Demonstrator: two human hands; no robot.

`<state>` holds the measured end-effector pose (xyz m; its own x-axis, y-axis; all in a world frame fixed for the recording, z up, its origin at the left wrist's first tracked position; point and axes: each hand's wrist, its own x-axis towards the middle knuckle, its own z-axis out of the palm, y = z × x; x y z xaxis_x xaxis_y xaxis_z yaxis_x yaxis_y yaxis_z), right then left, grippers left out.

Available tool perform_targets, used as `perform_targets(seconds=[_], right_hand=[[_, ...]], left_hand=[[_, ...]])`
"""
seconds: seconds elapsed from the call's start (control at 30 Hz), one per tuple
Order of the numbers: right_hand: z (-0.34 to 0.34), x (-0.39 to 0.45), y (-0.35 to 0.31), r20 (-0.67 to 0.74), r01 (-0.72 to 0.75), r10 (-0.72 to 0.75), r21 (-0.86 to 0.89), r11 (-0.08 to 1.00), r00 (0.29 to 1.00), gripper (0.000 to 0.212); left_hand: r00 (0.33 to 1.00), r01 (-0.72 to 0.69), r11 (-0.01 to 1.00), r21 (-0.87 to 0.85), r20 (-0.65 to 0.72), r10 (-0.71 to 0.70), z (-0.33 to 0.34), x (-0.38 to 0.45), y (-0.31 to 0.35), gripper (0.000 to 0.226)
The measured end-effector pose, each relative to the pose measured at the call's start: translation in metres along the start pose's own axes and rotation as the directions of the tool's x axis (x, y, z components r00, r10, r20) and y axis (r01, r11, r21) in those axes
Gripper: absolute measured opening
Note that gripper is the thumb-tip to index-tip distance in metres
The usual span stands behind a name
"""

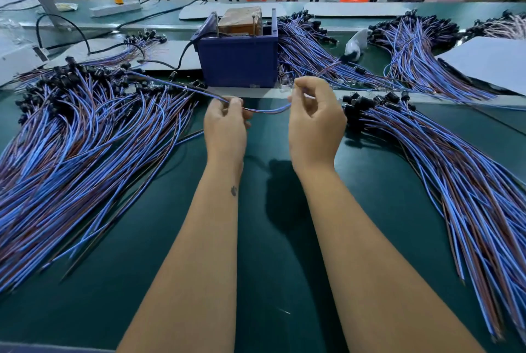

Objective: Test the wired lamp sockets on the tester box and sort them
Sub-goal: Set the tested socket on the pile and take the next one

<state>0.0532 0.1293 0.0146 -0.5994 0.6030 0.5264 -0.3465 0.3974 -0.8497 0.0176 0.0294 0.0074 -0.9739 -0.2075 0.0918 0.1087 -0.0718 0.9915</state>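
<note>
Holding one blue-and-brown wired lamp socket lead (266, 110) taut between both hands, a worker stands at a green bench (264, 238) directly in front of the blue tester box (237, 60). The left hand (226, 124) pinches the lead with curled fingers, and the wire runs on from that grip up and to the left toward the heaped sockets of the left pile (85, 124). The right hand (314, 122) pinches the other stretch between thumb and fingertips, raised near the box's lower front edge; which end carries the socket is too blurred to tell. A second pile (441, 167) fans out on the right, and further bundles (318, 53) lie behind and beside the box. Two metal rods (217, 25) stand up from the box, beside a brown block (242, 21) on top. Judging by the pose, the step in hand is presenting a single piece for testing, not yet sorting it. The next move would seem to call for bringing the lead's bare ends up to the box's contacts, keeping the wire clear of the neighbouring strands so that no others drag along with it.
</note>
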Motion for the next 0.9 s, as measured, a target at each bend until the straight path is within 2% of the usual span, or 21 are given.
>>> perform_targets(seconds=[0.07,0.17,0.23,0.3,0.33,0.4,0.47,0.5,0.53,0.6,0.67,0.77,0.83,0.9], right_hand=[[-0.005,0.006,0.002,-0.057,-0.044,0.046,0.024,0.999,0.997,0.019],[-0.015,0.017,0.004,-0.109,-0.13,0.141,0.103,0.986,0.984,0.025],[-0.026,0.028,0.008,-0.102,-0.162,0.167,0.059,0.985,0.981,0.023],[-0.041,0.041,0.013,-0.048,-0.17,0.167,-0.065,0.983,0.985,0.02],[-0.05,0.049,0.015,-0.007,-0.178,0.179,-0.134,0.975,0.984,0.019],[-0.071,0.064,0.018,0.083,-0.212,0.239,-0.251,0.944,0.967,0.021],[-0.094,0.077,0.019,0.156,-0.251,0.317,-0.339,0.907,0.936,0.024],[-0.105,0.083,0.02,0.176,-0.258,0.345,-0.385,0.886,0.922,0.025],[-0.117,0.088,0.02,0.189,-0.248,0.361,-0.443,0.862,0.913,0.024],[-0.136,0.096,0.018,0.21,-0.206,0.373,-0.548,0.81,0.904,0.019],[-0.147,0.102,0.016,0.206,-0.173,0.368,-0.613,0.771,0.907,0.017],[-0.146,0.103,0.014,0.12,-0.128,0.336,-0.766,0.63,0.934,0.026],[-0.134,0.096,0.012,0.071,-0.096,0.281,-0.837,0.538,0.957,0.035],[-0.114,0.083,0.006,0.097,-0.028,0.201,-0.839,0.544,0.975,0.04]], left_hand=[[0.992,-0.068,0.989,0.129,0.111,0.054,0.004,-0.006,-0.002,0.017],[0.943,-0.169,0.978,0.121,0.308,0.125,0.01,-0.017,0.0,0.015],[0.892,-0.271,0.959,0.085,0.396,0.218,0.018,-0.028,0.004,0.017],[0.834,-0.38,0.922,0.071,0.458,0.308,0.029,-0.043,0.004,0.015],[0.784,-0.444,0.893,0.076,0.516,0.346,0.035,-0.052,0.004,0.012],[0.625,-0.57,0.815,0.102,0.698,0.349,0.045,-0.07,0.001,0.015],[0.428,-0.688,0.711,0.146,0.873,0.235,0.054,-0.084,-0.001,0.038],[0.357,-0.731,0.664,0.155,0.917,0.179,0.057,-0.09,-0.001,0.047],[0.323,-0.743,0.652,0.15,0.934,0.153,0.06,-0.094,-0.001,0.051],[0.333,-0.705,0.697,0.135,0.93,0.157,0.061,-0.097,0.0,0.049],[0.391,-0.662,0.736,0.144,0.904,0.175,0.06,-0.096,0.0,0.042],[0.505,-0.631,0.744,0.22,0.845,0.178,0.058,-0.091,-0.002,0.035],[0.593,-0.632,0.726,0.271,0.772,0.228,0.055,-0.083,-0.003,0.031],[0.681,-0.617,0.716,0.326,0.676,0.28,0.049,-0.072,-0.002,0.03]])
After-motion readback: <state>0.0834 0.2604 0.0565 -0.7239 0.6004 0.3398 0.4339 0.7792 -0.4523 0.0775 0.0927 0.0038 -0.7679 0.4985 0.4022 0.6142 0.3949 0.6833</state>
